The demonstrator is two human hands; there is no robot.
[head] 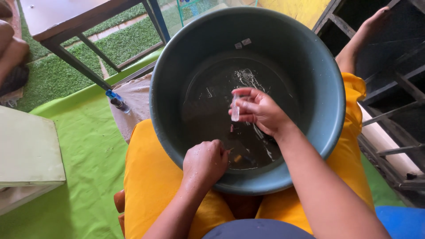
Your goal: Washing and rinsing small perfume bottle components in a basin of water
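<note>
A large dark teal plastic basin (327, 88) rests on my lap, which is covered by yellow cloth (148, 177). Shallow water lies in its bottom. My right hand (261, 110) is raised over the water and pinches a small clear glass vial (235, 108), held upright. My left hand (206, 161) is a closed fist at the near inner wall of the basin, gripping something thin whose small tip pokes out toward the water. What it holds is mostly hidden by the fingers.
A small dark bottle with a blue cap (117, 101) lies on a beige cloth left of the basin. Green sheet (84, 146) covers the floor. A pale box (26, 150) stands at left, a metal table frame (84, 53) behind, dark metal racks (389, 88) at right.
</note>
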